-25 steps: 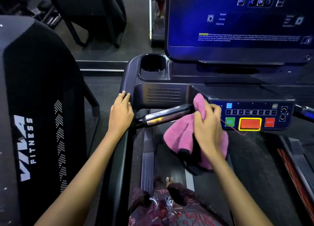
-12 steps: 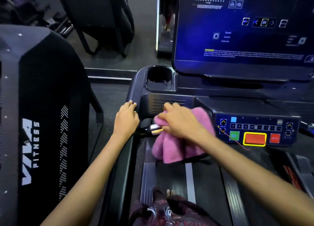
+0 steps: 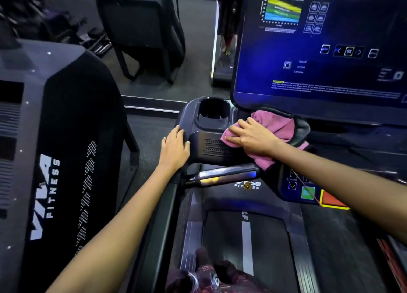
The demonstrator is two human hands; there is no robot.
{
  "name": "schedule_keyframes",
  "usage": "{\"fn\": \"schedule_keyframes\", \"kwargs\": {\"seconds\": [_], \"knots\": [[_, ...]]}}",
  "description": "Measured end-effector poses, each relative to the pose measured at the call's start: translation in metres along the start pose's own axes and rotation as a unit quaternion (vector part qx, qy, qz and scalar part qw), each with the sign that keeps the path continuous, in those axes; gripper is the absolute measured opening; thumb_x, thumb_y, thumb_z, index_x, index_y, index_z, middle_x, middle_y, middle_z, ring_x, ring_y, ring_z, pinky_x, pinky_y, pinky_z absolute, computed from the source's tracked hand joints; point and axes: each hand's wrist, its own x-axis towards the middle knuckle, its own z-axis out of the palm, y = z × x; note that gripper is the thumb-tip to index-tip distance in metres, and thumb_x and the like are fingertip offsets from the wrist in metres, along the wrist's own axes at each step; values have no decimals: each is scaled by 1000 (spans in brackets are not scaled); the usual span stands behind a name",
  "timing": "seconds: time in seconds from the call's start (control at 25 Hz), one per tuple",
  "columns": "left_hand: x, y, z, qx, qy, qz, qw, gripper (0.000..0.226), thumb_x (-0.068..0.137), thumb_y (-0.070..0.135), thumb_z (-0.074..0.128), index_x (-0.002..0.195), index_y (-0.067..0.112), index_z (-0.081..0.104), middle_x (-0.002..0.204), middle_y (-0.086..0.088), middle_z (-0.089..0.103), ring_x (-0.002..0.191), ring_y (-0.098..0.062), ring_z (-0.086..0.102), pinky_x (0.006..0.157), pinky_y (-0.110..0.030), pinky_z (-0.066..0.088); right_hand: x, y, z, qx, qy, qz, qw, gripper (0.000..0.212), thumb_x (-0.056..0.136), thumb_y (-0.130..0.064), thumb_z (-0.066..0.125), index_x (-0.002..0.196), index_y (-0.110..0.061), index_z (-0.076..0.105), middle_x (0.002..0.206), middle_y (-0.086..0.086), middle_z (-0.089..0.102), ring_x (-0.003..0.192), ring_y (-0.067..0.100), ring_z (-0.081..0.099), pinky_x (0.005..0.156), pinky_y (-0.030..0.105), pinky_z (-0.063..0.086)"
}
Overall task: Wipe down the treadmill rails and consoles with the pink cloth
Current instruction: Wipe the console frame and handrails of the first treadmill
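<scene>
arms: both bare, no sleeves | left hand [image 3: 175,146]: a ring on one finger | right hand [image 3: 253,136]: no rings seen | clothes: dark red cloth with a white pattern, low down

Neighbouring black machine [image 3: 66,160] marked VIA FITNESS at left, dark folded equipment [image 3: 141,33] behind, mirror strip [image 3: 226,39] beyond

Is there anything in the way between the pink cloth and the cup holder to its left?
Nothing visible. The right hand presses the pink cloth on the console ledge, and the cup holder lies just left, with bare console surface between.
</scene>
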Motion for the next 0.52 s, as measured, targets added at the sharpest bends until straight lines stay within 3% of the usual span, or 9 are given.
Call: {"fn": "schedule_keyframes", "kwargs": {"seconds": [0.16, 0.36, 0.52], "knots": [[3, -1, 5, 33, -37, 11, 999, 59, 98, 35, 38, 148, 10, 17, 157, -4, 10, 145, -22, 7, 116, -44, 10, 8, 8, 5, 13, 32, -21, 999, 47, 72, -18, 39, 108, -23, 68, 96, 4, 65, 72, 23, 56, 58, 30, 41], [5, 1, 8, 69, -29, 21, 997, 68, 96, 43, 39, 148, 9, 14, 158, -4, 6, 146, -20, 2, 117, -42, 6, 43, -12, 3, -8, 109, -14, 994, 52, 82, -17, 24, 108, -25, 67, 95, 3, 64, 74, 22, 56, 58, 30, 41], [2, -3, 9, 20, -23, 19, 999, 64, 95, 32, 46, 148, 10, 18, 157, -2, 11, 145, -19, 5, 117, -42, 9, 55, -15, -7, 0, 64, -32, 997, 45, 84, -19, 28, 99, -25, 70, 87, 1, 64, 68, 21, 56, 55, 28, 39]]}}
